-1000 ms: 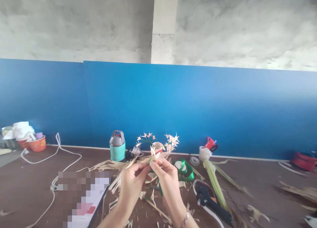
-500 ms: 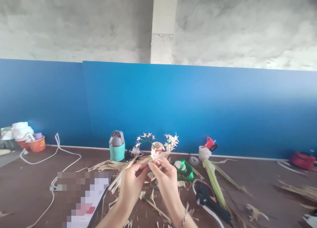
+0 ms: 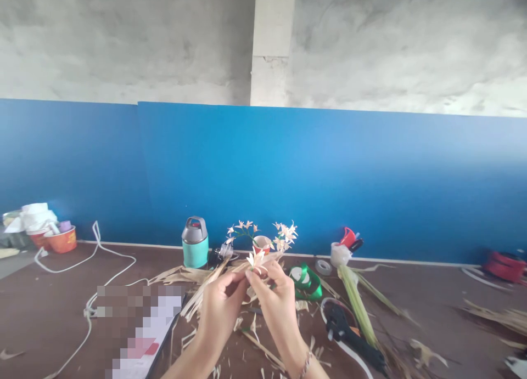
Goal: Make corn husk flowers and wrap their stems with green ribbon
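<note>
A pale cream handmade flower (image 3: 256, 258) with pointed petals stands up between my fingertips, in the middle of the view. My left hand (image 3: 224, 297) pinches its base from the left. From the right, my right hand (image 3: 274, 294) closes thumb and fingers at the same spot; a bracelet circles that wrist. The flower's stem is hidden by my fingers. Just behind, small cream flowers on curved green stems (image 3: 247, 233) and a fuller flower cluster (image 3: 285, 236) rise about a paper cup (image 3: 262, 244). Dried husk strips (image 3: 197, 299) lie beside my left hand.
Right of my hands lie a green ribbon roll (image 3: 307, 283), a tape roll (image 3: 323, 267), a black glue gun (image 3: 354, 338) and green-yellow husk leaves (image 3: 356, 305). A teal flask (image 3: 195, 244) stands by the blue partition (image 3: 263, 165). White cord (image 3: 88, 313) and red tubs (image 3: 61, 240) are left.
The flower between my fingers has turned a little, and its petals now show more spread out. Both hands have stayed nearly in place.
</note>
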`<state>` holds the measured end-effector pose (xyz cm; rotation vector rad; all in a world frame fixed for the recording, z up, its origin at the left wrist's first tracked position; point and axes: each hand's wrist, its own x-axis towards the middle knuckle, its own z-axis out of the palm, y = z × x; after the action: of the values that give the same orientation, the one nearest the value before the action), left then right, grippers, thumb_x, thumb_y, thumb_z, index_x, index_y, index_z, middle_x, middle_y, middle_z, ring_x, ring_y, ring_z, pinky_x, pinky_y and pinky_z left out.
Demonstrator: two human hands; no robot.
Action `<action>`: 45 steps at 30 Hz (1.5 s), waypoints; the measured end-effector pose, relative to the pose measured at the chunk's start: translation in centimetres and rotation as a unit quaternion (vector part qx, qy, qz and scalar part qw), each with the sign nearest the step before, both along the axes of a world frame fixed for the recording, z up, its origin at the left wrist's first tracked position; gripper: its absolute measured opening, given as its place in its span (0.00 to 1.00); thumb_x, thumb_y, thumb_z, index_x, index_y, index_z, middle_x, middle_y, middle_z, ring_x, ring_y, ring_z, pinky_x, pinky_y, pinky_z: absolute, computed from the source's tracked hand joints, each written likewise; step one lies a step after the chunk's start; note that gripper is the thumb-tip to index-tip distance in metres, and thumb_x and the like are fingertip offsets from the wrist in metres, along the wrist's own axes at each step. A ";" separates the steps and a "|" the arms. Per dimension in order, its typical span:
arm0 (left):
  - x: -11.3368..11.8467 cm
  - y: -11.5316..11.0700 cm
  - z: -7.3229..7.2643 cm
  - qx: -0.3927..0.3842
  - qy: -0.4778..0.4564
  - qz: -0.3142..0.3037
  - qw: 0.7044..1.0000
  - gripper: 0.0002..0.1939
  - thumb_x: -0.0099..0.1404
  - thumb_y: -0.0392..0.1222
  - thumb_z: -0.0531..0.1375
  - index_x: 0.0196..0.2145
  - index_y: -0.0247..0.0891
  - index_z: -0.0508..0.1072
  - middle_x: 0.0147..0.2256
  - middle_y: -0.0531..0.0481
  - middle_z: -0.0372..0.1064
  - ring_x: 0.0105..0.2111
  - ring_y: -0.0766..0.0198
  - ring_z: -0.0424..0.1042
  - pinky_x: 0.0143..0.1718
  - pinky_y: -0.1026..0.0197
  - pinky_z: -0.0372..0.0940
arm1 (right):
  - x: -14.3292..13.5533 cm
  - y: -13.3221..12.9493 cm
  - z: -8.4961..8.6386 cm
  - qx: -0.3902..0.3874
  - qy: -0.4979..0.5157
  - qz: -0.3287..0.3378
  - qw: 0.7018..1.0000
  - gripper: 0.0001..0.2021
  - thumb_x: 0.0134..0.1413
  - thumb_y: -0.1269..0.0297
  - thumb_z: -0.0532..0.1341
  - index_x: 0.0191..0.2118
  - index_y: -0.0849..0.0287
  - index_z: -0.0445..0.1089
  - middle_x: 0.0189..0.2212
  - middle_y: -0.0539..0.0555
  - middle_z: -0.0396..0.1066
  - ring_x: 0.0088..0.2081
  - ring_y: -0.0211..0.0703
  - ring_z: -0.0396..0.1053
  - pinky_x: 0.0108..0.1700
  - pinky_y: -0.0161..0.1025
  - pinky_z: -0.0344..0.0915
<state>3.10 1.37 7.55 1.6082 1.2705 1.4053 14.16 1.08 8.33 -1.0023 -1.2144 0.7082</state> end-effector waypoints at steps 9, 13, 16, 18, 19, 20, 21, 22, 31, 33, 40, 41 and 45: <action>0.1 -0.1 -0.2 0.002 -0.003 -0.005 1.000 0.12 0.59 0.44 0.58 0.29 0.36 0.79 0.21 0.52 0.73 0.22 0.61 0.70 0.23 0.65 0.61 | 0.1 -0.2 0.1 0.030 -0.096 -0.047 0.994 0.05 0.49 0.68 0.61 0.25 0.57 0.73 0.28 0.53 0.69 0.32 0.45 0.66 0.33 0.37 0.62; 0.1 0.0 -0.3 0.000 -0.008 -0.006 1.000 0.11 0.58 0.44 0.58 0.26 0.37 0.78 0.20 0.53 0.72 0.21 0.62 0.69 0.23 0.66 0.61 | 0.1 -0.2 0.2 0.042 -0.108 -0.059 0.992 0.06 0.48 0.70 0.61 0.23 0.57 0.72 0.26 0.52 0.68 0.31 0.45 0.65 0.32 0.37 0.62; 0.1 0.0 -0.5 0.001 -0.014 -0.004 1.000 0.11 0.58 0.45 0.58 0.25 0.37 0.77 0.20 0.53 0.72 0.21 0.62 0.69 0.22 0.66 0.61 | 0.1 -0.2 0.1 0.047 -0.117 -0.065 0.990 0.06 0.49 0.70 0.60 0.23 0.57 0.71 0.26 0.52 0.68 0.31 0.45 0.65 0.32 0.37 0.62; 0.1 0.1 -0.6 -0.002 -0.022 -0.002 1.000 0.12 0.57 0.45 0.58 0.25 0.37 0.77 0.19 0.53 0.71 0.21 0.62 0.68 0.21 0.66 0.61 | 0.1 -0.2 -0.1 0.049 -0.122 -0.067 0.989 0.07 0.49 0.70 0.60 0.23 0.57 0.70 0.26 0.52 0.68 0.31 0.45 0.65 0.33 0.37 0.61; 0.1 0.1 -0.6 -0.005 -0.026 -0.003 1.000 0.12 0.57 0.46 0.58 0.25 0.37 0.77 0.19 0.52 0.71 0.20 0.62 0.68 0.21 0.66 0.60 | 0.1 -0.1 -0.1 0.050 -0.123 -0.065 0.989 0.07 0.49 0.70 0.60 0.23 0.57 0.70 0.26 0.52 0.68 0.32 0.45 0.65 0.33 0.37 0.62; 0.1 0.2 -0.6 -0.007 -0.032 -0.005 0.999 0.13 0.57 0.46 0.58 0.25 0.36 0.77 0.19 0.52 0.71 0.20 0.63 0.67 0.21 0.66 0.60 | 0.1 -0.1 -0.2 0.053 -0.122 -0.061 0.989 0.07 0.49 0.70 0.60 0.23 0.56 0.70 0.26 0.52 0.68 0.32 0.45 0.65 0.33 0.38 0.62; 0.1 0.2 -0.6 -0.010 -0.036 -0.007 0.999 0.13 0.57 0.47 0.58 0.24 0.36 0.77 0.18 0.52 0.71 0.20 0.63 0.67 0.21 0.66 0.60 | 0.0 -0.1 -0.3 0.057 -0.122 -0.056 0.989 0.06 0.50 0.70 0.60 0.24 0.56 0.70 0.27 0.53 0.68 0.33 0.46 0.66 0.34 0.38 0.62; 0.1 0.3 -0.6 -0.013 -0.041 -0.009 0.999 0.13 0.57 0.47 0.58 0.24 0.36 0.77 0.18 0.52 0.71 0.20 0.63 0.66 0.20 0.66 0.59 | 0.0 -0.1 -0.4 0.061 -0.122 -0.049 0.989 0.06 0.50 0.70 0.59 0.26 0.56 0.71 0.28 0.53 0.69 0.33 0.46 0.66 0.35 0.39 0.63; 0.4 0.4 -0.3 -0.028 -0.077 -0.016 0.997 0.13 0.56 0.47 0.60 0.24 0.35 0.77 0.17 0.52 0.69 0.18 0.64 0.66 0.20 0.66 0.60 | 0.1 -0.1 -0.3 0.050 -0.123 -0.043 0.990 0.06 0.51 0.68 0.59 0.31 0.56 0.74 0.31 0.55 0.70 0.35 0.47 0.67 0.37 0.41 0.65; 0.5 0.3 -0.2 -0.030 -0.079 -0.011 0.996 0.13 0.56 0.47 0.60 0.24 0.35 0.77 0.17 0.52 0.70 0.18 0.64 0.66 0.19 0.67 0.60 | 0.1 -0.1 -0.3 0.050 -0.128 -0.042 0.990 0.06 0.51 0.69 0.59 0.32 0.56 0.74 0.32 0.55 0.70 0.35 0.47 0.67 0.38 0.41 0.65; 0.4 0.2 -0.2 -0.037 -0.068 -0.005 0.997 0.12 0.55 0.46 0.60 0.25 0.35 0.78 0.16 0.52 0.70 0.18 0.63 0.67 0.19 0.66 0.60 | 0.2 0.1 -0.7 0.087 -0.133 -0.048 0.986 0.08 0.50 0.72 0.59 0.33 0.55 0.75 0.32 0.54 0.70 0.36 0.47 0.68 0.39 0.42 0.65; 0.4 0.3 -0.2 -0.035 -0.065 -0.008 0.997 0.12 0.55 0.46 0.60 0.26 0.35 0.78 0.16 0.52 0.70 0.18 0.64 0.67 0.20 0.66 0.60 | 0.2 0.2 -0.7 0.089 -0.133 -0.047 0.986 0.08 0.50 0.72 0.59 0.33 0.55 0.75 0.31 0.55 0.70 0.36 0.47 0.68 0.40 0.42 0.65; 0.3 0.5 -0.4 -0.024 -0.046 -0.009 0.999 0.12 0.56 0.46 0.59 0.25 0.35 0.78 0.16 0.53 0.68 0.18 0.65 0.65 0.19 0.67 0.58 | 0.3 0.2 -0.6 0.091 -0.144 -0.042 0.985 0.09 0.50 0.73 0.58 0.34 0.55 0.75 0.32 0.55 0.70 0.36 0.48 0.68 0.40 0.43 0.65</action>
<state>3.38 1.84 7.11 1.5016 1.2247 1.4101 14.45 1.31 7.68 -1.0200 -1.4490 0.3861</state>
